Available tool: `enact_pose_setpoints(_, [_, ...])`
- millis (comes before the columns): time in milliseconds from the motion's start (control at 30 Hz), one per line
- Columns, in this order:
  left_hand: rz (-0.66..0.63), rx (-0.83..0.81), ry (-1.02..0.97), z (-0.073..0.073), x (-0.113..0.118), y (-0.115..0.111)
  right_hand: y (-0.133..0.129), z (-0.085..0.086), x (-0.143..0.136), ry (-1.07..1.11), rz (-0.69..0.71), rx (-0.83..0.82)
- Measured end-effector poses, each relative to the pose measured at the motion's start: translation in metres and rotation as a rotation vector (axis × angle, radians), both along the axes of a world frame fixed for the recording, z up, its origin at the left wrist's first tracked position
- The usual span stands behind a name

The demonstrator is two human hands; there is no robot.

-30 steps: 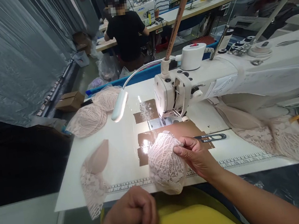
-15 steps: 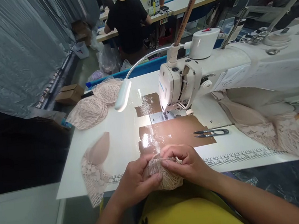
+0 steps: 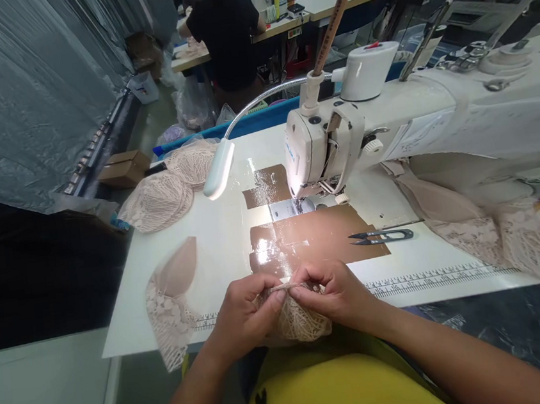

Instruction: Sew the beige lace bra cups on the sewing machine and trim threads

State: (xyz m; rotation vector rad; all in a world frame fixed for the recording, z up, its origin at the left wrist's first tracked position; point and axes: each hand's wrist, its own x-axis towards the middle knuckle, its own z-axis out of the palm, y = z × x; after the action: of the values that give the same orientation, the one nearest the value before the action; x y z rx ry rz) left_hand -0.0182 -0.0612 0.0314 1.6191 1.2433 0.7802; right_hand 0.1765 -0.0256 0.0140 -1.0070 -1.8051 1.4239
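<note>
A beige lace piece point(image 3: 304, 319) hangs at the table's front edge, its upper edge pinched between both hands. My left hand point(image 3: 247, 313) grips that edge from the left, thumb against fingers. Close beside it on the right, my right hand point(image 3: 332, 295) pinches the same edge. Just beyond the hands lies a brown sheet point(image 3: 317, 239) on the white table, in front of the sewing machine point(image 3: 313, 152). Black thread snips point(image 3: 382, 236) rest across the sheet's right edge. A beige cup with lace point(image 3: 171, 299) lies to the left.
Stacked lace cups point(image 3: 158, 201) lie at the table's back left. A small lamp point(image 3: 219, 169) on a bent neck hangs over the table. More lace garment point(image 3: 475, 225) lies at right, below the machine arm. A person in black point(image 3: 228, 36) sits at another table ahead.
My hands have drawn the lace edge into a straight line between their fingertips. My left thumb has moved up to the edge. The view has shifted slightly.
</note>
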Motion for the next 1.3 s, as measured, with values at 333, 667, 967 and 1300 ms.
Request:
enact_pose_setpoints(333, [-0.036, -0.158, -0.189, -0.009, 0.008, 0.007, 0.013, 0.011, 0.009, 0.002, 0.123, -0.063])
enact_pose_setpoints(667, [-0.04, -0.341, -0.499, -0.015, 0.018, 0.02, 0.017, 0.011, 0.016, 0.145, 0.114, -0.249])
enact_pose_setpoints(967, [0.451, -0.361, -0.622, -0.002, -0.005, 0.038, 0.041, -0.002, 0.044, 0.173, -0.071, -0.247])
enact_pose_setpoints(1300, [0.04, 0.626, 0.955, -0.02, 0.051, 0.11, 0.067, 0.015, 0.064, -0.256, -0.171, 0.046])
